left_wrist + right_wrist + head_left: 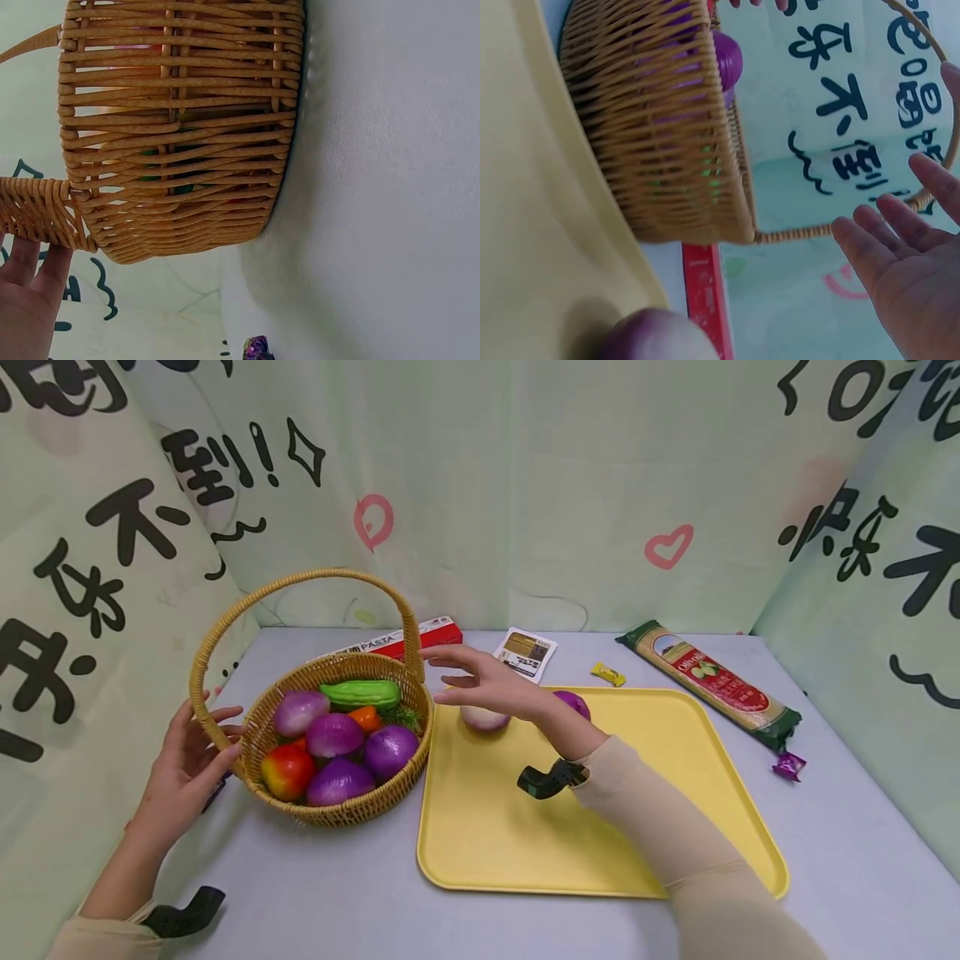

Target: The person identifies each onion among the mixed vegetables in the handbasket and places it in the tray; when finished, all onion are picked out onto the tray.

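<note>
A wicker basket (360, 814) with a tall arched handle (333, 573) stands on the table. Inside lie several purple onions (335, 735), a red-yellow tomato-like fruit (288, 772), a bumpy green vegetable (362, 694) and an orange piece (365, 719). My left hand (174, 768) holds the handle low on its left side, thumb in front and fingers behind. Beside the handle's right foot, my right hand (498, 685) reaches out with fingers extended, holding nothing. An onion (483, 720) lies below it on a yellow tray (540, 852); another onion (573, 703) shows partly behind the forearm.
Behind the basket lies a red and white pasta box (435, 637). A white printed card (527, 653), a yellow wrapped candy (608, 674), a long green-ended pasta packet (708, 681) and a purple candy (789, 766) lie behind and right of the tray. Printed curtains enclose the table.
</note>
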Action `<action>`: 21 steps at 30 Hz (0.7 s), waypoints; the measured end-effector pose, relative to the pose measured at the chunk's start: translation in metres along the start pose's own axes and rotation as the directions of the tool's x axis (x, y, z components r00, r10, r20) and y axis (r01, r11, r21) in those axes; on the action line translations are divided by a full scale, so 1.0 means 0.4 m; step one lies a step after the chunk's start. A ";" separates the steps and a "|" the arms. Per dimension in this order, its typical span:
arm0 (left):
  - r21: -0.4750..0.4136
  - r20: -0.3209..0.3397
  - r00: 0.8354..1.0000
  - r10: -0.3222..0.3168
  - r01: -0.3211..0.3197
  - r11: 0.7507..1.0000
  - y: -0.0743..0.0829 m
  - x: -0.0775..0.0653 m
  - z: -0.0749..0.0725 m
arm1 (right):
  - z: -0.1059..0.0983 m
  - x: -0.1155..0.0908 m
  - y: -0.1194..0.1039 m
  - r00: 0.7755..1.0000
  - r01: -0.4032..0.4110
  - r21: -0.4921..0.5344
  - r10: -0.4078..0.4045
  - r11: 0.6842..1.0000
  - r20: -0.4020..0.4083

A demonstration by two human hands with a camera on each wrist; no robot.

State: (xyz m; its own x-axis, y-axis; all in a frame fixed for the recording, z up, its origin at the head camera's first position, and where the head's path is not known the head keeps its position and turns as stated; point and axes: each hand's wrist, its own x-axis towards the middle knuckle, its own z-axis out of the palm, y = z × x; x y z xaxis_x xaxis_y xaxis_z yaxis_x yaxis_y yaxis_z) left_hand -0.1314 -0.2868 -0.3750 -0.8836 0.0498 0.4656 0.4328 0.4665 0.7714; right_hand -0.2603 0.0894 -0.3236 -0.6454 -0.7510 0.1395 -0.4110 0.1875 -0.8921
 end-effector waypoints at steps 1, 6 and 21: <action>-0.005 0.002 1.000 0.001 -0.001 1.000 0.000 0.000 0.000 | 0.005 0.008 -0.005 1.000 0.008 -0.007 -0.008 1.000 0.006; -0.014 0.002 1.000 0.006 -0.006 1.000 0.001 0.002 0.000 | 0.024 0.048 -0.027 0.999 0.022 -0.029 -0.021 0.999 0.028; -0.022 0.002 1.000 0.007 -0.007 1.000 0.002 0.001 -0.001 | 0.057 0.122 -0.047 0.997 0.011 -0.023 -0.010 1.000 0.074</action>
State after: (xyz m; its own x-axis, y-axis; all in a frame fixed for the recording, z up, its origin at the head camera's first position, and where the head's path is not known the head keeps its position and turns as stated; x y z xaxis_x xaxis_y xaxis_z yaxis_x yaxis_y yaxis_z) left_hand -0.1315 -0.2867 -0.3742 -0.8807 0.0547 0.4706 0.4431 0.4469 0.7772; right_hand -0.2694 0.0346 -0.3099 -0.5922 -0.7974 0.1160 -0.4332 0.1937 -0.8802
